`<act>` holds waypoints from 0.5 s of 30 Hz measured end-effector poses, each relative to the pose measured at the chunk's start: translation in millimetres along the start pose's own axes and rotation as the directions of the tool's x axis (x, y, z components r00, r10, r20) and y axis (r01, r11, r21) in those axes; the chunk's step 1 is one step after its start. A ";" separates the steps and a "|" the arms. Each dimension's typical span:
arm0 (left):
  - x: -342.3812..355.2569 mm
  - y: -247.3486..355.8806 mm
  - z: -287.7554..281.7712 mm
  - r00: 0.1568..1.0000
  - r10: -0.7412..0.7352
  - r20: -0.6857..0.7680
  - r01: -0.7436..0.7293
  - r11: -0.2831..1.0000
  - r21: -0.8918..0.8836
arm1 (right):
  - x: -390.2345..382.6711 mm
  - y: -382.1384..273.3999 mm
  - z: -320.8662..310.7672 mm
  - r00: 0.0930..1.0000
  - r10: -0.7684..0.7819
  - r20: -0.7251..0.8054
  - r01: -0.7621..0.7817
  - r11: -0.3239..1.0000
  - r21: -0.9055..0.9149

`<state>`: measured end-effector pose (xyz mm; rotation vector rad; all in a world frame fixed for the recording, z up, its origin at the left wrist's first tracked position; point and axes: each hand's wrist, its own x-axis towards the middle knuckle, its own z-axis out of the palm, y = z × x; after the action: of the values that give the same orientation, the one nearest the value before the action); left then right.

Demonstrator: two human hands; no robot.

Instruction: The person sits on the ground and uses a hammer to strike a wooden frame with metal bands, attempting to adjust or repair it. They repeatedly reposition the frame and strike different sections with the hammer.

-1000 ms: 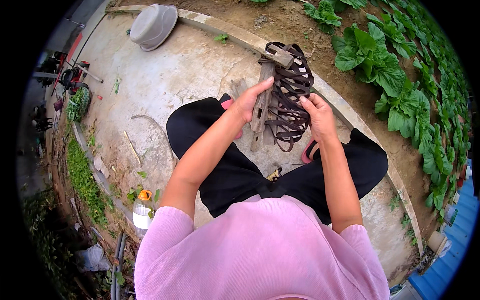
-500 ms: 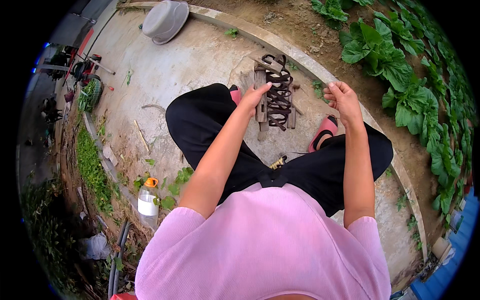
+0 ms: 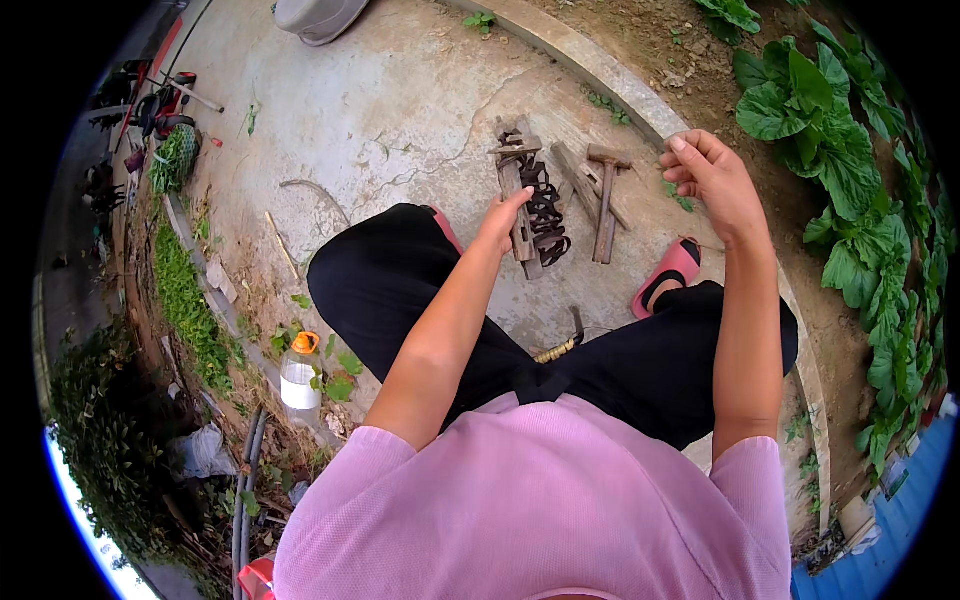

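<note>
My left hand [image 3: 505,220] is closed around a long weathered wooden bar [image 3: 517,205] with a short crosspiece at its far end. A dark brown strip [image 3: 545,205], bent in several zigzag loops, runs along the bar's right side. My right hand [image 3: 712,180] is raised off to the right, thumb against curled fingers; anything between them is too small to make out. On the concrete between the hands lie a T-shaped, hammer-like wooden piece [image 3: 606,205] and a flat wooden slat [image 3: 580,180] slanting beside it.
A tool with a yellow-wrapped handle [image 3: 556,351] lies between my legs. To the left stands a clear bottle with an orange cap [image 3: 301,385]. A grey hat [image 3: 322,18] is at the far edge. A low concrete curb [image 3: 620,88] borders leafy green plants [image 3: 800,110] on the right.
The wooden bar with the looped strip has shifted left with my left hand, away from the hammer-like piece and slat, which now show separately. My right hand stays raised and curled.
</note>
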<state>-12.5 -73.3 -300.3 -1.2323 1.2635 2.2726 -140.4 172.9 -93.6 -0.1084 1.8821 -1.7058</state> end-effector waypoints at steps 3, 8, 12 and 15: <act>7.4 20.1 -4.5 0.991 -0.126 -0.038 0.131 0.970 0.207 | 4.0 -17.0 19.6 1.000 -0.004 -0.022 0.006 0.997 0.073; -19.2 66.3 2.8 0.975 -0.197 -0.107 0.215 0.691 0.690 | 30.9 -26.3 9.5 0.943 0.072 -0.324 0.088 0.888 0.452; -63.0 141.5 32.3 0.850 -0.003 0.527 -0.421 0.597 0.682 | 61.8 -11.4 3.5 0.918 0.240 -0.316 -0.035 0.841 0.540; -62.8 161.8 46.4 0.972 0.063 0.227 -0.228 0.488 0.843 | 81.5 -4.5 -1.5 0.878 0.368 -0.307 -0.156 0.825 0.543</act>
<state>-93.2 -121.2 -147.0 -0.5244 2.1010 1.3341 -209.6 138.0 -119.2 0.7382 1.5365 -2.0590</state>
